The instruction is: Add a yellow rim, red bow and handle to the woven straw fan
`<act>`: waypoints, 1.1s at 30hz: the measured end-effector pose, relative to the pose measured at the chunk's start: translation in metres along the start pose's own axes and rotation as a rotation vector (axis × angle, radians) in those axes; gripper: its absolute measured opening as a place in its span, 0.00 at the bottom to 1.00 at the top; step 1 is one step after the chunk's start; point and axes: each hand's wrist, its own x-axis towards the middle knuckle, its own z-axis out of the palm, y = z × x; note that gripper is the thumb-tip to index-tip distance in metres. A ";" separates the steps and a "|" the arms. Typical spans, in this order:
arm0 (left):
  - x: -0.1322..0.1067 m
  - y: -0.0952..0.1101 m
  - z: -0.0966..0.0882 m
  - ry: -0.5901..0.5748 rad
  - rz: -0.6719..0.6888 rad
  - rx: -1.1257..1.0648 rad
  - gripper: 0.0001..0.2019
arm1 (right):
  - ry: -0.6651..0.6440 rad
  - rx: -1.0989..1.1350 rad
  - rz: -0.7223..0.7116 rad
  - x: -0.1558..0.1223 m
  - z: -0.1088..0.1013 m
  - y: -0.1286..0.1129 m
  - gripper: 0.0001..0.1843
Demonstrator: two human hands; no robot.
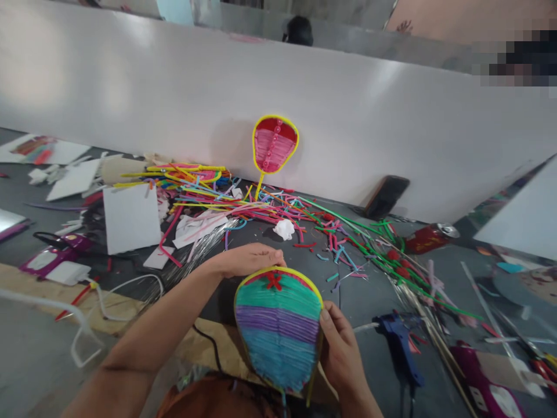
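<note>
A hand fan (276, 331) made of pipe cleaners, banded green, purple and blue, is held upright close to my body. A small red crossed piece (274, 281) sits near its top, and a yellow pipe cleaner (300, 276) runs along the upper rim. My left hand (255, 259) reaches over and grips the top edge, with some fingers hidden behind. At the right edge my right hand (342, 342) pinches the rim, thumb in front. Below it a loose yellow end (310, 388) hangs down.
A pink and red fan (275, 145) leans against the white partition (174, 87). Pipe cleaners (217, 194) and cut scraps litter the table's middle. To the right are a blue glue gun (398, 345), a red can (430, 238) and a phone (387, 195). Purple power strips (54, 253) and cables lie left.
</note>
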 end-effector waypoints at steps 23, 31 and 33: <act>0.072 0.066 0.011 -0.353 0.198 0.526 0.14 | -0.059 -0.067 -0.081 0.011 0.001 0.005 0.16; 0.063 0.069 0.010 -0.531 0.239 0.529 0.21 | -0.039 -0.074 -0.114 0.010 0.008 -0.001 0.16; 0.057 0.066 0.011 -0.495 0.285 0.553 0.20 | -0.033 -0.080 -0.120 0.010 0.008 -0.001 0.16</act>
